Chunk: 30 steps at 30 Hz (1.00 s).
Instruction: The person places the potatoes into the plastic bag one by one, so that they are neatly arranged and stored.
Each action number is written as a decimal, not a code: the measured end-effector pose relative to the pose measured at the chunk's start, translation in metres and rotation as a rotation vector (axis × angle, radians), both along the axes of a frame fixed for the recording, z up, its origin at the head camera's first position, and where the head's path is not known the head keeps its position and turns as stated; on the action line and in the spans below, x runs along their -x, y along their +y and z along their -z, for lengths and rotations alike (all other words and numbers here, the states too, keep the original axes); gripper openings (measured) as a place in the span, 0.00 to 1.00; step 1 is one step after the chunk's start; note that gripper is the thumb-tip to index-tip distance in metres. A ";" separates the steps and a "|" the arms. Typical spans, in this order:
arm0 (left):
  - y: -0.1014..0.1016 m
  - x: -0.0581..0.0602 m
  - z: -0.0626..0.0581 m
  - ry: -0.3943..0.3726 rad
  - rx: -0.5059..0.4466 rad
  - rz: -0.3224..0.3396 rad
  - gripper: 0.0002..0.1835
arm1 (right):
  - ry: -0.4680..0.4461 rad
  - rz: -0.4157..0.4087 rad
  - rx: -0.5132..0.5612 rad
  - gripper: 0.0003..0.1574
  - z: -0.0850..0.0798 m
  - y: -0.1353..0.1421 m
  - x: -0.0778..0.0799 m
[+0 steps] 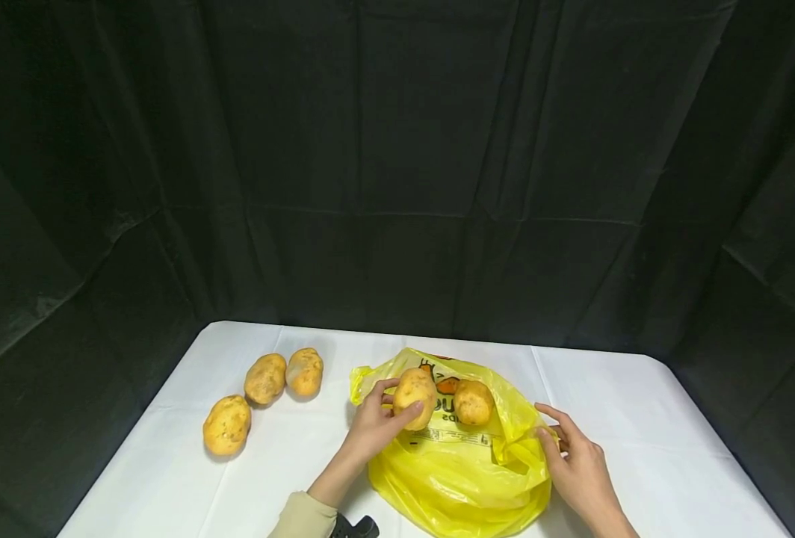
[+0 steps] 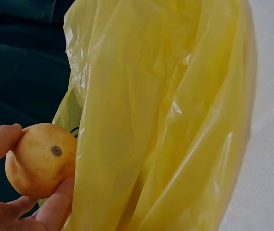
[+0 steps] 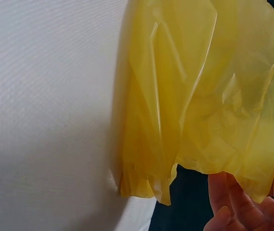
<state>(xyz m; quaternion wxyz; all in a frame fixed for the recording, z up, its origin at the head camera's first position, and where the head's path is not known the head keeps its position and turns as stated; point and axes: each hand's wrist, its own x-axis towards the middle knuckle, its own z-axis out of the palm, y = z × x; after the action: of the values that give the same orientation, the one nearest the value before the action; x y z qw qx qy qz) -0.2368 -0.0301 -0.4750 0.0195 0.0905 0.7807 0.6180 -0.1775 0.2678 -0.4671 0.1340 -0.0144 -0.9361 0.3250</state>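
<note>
Your head view shows the white surface [image 1: 169, 478] bright to its far corners. Your wrist views look dimmer, with shiny streaks on the bag [image 2: 151, 120] and soft shadow beside it.

The hands [image 1: 370, 424] are bare, the left sleeve [image 1: 305, 515] beige.

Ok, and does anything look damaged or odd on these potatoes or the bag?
One thing: the potato in the left hand has a dark spot, standing out against its yellow skin in the left wrist view. The yellow bag just looks crumpled; I see no tear.
</note>
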 end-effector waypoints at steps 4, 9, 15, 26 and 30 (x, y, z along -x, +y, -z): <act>0.004 0.003 -0.001 -0.004 0.019 -0.020 0.37 | 0.017 -0.006 -0.003 0.25 0.000 0.001 0.000; 0.008 0.006 0.000 -0.011 0.033 -0.042 0.37 | 0.015 -0.005 0.000 0.25 0.000 0.000 0.000; 0.010 0.006 0.004 -0.022 0.059 -0.065 0.37 | 0.009 -0.003 0.001 0.25 0.001 -0.001 0.000; 0.013 0.012 0.007 -0.031 0.078 -0.080 0.36 | -0.019 0.007 0.010 0.25 0.001 -0.003 0.001; 0.019 0.015 0.007 -0.035 0.094 -0.092 0.36 | -0.008 0.007 0.018 0.25 0.000 -0.002 0.001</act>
<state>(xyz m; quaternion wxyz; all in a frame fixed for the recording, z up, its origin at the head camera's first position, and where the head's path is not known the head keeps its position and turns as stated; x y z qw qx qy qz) -0.2521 -0.0113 -0.4818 0.0089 0.0427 0.8116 0.5826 -0.1784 0.2658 -0.4673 0.1314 -0.0200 -0.9335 0.3331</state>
